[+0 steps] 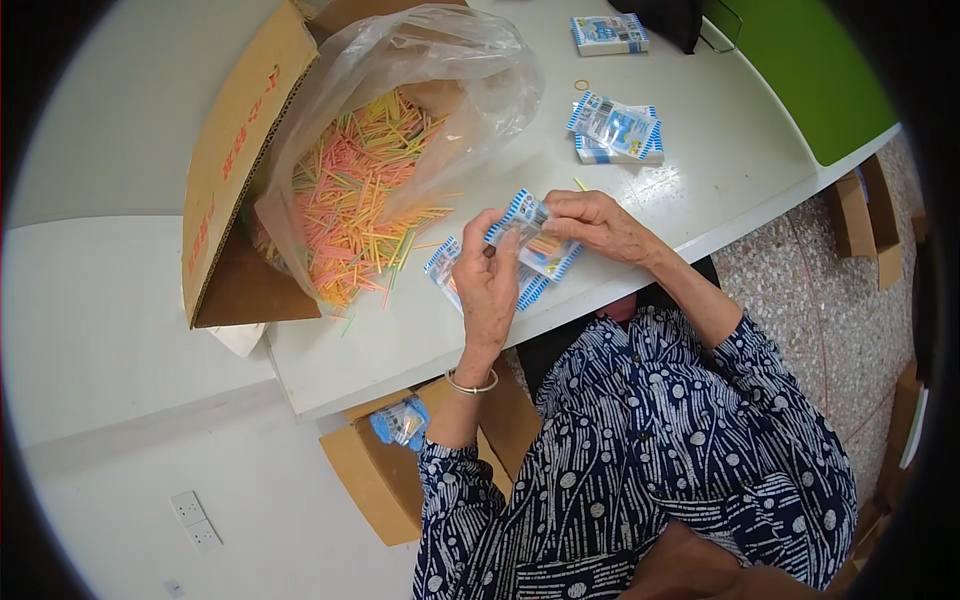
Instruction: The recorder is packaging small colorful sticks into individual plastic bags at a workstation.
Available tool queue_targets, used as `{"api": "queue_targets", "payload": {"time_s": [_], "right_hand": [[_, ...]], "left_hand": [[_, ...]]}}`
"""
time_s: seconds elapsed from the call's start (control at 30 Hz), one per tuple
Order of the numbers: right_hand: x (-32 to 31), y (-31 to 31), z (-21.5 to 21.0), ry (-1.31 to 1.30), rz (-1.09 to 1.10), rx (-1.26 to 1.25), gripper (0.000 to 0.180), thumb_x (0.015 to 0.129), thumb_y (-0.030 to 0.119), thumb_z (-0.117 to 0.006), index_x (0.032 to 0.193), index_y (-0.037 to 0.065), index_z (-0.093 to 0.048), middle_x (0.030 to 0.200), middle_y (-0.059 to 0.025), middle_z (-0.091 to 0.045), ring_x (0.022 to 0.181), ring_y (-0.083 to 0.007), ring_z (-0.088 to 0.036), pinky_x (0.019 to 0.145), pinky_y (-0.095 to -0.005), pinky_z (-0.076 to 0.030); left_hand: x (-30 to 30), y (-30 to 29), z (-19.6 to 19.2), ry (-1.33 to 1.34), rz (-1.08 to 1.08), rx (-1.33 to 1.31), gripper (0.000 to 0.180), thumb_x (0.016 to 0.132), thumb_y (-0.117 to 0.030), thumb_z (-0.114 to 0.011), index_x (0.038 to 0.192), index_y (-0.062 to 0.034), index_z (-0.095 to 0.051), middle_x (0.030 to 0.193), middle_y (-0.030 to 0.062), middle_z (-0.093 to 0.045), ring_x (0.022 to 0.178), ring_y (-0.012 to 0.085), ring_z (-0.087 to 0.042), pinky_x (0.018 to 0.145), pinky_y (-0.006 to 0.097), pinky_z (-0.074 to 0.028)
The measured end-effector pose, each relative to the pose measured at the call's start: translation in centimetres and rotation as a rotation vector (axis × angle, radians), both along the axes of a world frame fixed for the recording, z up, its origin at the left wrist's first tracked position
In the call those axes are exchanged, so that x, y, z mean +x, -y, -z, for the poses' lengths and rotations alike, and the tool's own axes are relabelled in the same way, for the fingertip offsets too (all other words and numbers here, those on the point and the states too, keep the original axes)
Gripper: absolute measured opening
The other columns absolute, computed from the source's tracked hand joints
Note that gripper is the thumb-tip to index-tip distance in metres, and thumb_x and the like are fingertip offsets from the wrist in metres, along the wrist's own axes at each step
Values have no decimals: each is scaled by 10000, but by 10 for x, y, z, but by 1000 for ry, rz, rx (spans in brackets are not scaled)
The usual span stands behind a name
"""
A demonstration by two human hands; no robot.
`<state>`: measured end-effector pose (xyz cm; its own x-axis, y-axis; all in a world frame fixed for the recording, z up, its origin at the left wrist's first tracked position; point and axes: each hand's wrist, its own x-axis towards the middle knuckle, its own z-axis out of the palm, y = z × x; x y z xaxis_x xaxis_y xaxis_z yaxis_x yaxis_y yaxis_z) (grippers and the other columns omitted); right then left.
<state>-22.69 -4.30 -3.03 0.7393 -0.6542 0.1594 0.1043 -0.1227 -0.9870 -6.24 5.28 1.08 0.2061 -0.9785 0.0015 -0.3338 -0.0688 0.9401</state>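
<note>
Between both hands, above the table's near edge, is a small clear packet (550, 252) with blue-and-white striped ends and coloured sticks inside. My left hand (487, 288) grips its left side, thumb on the front. My right hand (598, 228) pinches its upper right part. Beneath them more striped packets lie on the table, and one packet (443, 268) shows partly behind my left hand. To the left, thin pink, yellow, orange and green sticks (365, 190) spill from a clear plastic bag (480, 70) in a tipped cardboard box (245, 150).
Farther back on the white table (720, 170) lie a stack of flat packets (618, 130), another stack (610, 35) and a rubber band (581, 85). Below the front edge stands an open carton (375, 480) with a blue-and-white packet (402, 422) at it. Another carton (862, 215) is on the right.
</note>
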Motion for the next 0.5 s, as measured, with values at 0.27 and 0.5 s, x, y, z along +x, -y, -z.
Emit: {"api": "queue_targets", "payload": {"time_s": [0.27, 0.5], "right_hand": [[0, -3, -3, -121, -106, 253, 332, 802, 271, -695, 969, -17, -684, 817, -65, -675, 731, -58, -550, 693, -229, -439], [-1, -7, -14, -190, -151, 228, 222, 794, 191, -705, 845, -25, -701, 692, 10, -641, 626, -22, -491, 557, -209, -397]], "left_hand": [[-10, 6, 4, -327, -46, -167, 360, 859, 26, -568, 1177, -4, -401, 1083, 104, -526, 811, 76, -543, 630, 181, -450], [-7, -2, 11, -332, -10, -149, 421, 835, 17, -596, 1200, -3, -387, 1107, 118, -523, 905, 132, -556, 738, 220, -465]]}}
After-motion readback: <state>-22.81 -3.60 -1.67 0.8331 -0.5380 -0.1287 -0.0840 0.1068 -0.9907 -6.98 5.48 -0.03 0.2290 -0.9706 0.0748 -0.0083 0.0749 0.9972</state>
